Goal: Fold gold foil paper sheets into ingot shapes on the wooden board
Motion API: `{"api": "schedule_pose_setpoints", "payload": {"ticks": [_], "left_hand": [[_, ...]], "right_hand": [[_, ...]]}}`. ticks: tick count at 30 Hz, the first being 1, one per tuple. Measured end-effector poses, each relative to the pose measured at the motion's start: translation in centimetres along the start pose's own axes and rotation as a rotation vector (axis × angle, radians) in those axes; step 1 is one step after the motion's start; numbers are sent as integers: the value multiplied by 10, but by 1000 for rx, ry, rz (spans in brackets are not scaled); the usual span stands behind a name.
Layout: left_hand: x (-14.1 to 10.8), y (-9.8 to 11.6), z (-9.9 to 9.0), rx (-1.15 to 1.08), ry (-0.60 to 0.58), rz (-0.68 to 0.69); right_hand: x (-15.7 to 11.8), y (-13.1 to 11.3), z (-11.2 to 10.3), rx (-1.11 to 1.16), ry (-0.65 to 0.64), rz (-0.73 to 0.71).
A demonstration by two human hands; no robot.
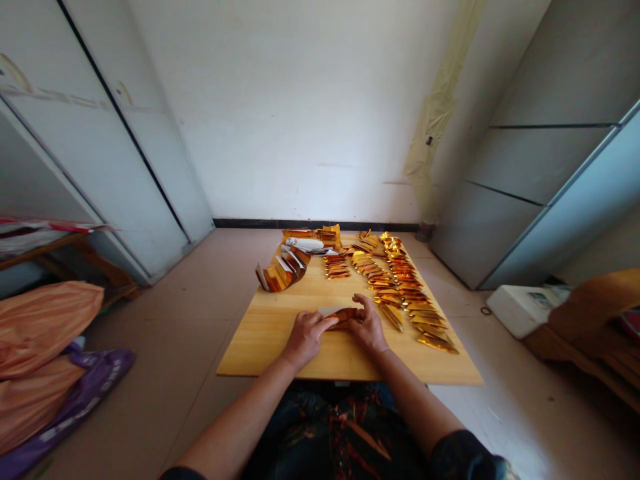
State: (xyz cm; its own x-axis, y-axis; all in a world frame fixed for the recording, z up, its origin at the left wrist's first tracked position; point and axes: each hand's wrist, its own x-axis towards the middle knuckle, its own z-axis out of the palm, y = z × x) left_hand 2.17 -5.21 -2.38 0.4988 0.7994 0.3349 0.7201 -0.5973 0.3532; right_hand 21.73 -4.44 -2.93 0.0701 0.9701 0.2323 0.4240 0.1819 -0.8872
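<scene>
A sheet of gold foil paper with a pale side (343,317) is between my two hands, over the near middle of the wooden board (270,333). My left hand (306,337) pinches the sheet's left end. At its right end, my right hand (369,327) grips it with the thumb low and a finger raised. To the right, folded gold pieces (400,280) lie in long overlapping rows. A shorter row of folded pieces (337,267) lies beyond my hands. Curled gold sheets with white parts (284,270) rest at the board's left edge.
More gold sheets (327,235) and a white roll-like item (305,244) lie at the board's far edge. A grey refrigerator (540,147) and white box (523,310) stand right. Orange bags (45,327) and a purple bag (105,373) are on the left.
</scene>
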Motion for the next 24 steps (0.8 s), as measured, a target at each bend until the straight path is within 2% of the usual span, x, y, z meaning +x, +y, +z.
{"api": "schedule_pose_setpoints", "payload": {"ticks": [4, 9, 12, 16, 20, 24], "left_hand": [[2, -2, 3, -47, 16, -64], [9, 4, 1, -68, 15, -133], [13, 12, -3, 31, 6, -164], [15, 15, -3, 102, 17, -240], [12, 9, -1, -76, 34, -316], [9, 2, -4, -211, 33, -492]], "right_hand": [[6, -1, 0, -80, -59, -7], [15, -3, 10, -239, 49, 66], [17, -5, 19, -366, 74, -5], [14, -7, 27, -530, 15, -95], [13, -5, 30, -647, -22, -132], [14, -6, 31, -765, -73, -197]]}}
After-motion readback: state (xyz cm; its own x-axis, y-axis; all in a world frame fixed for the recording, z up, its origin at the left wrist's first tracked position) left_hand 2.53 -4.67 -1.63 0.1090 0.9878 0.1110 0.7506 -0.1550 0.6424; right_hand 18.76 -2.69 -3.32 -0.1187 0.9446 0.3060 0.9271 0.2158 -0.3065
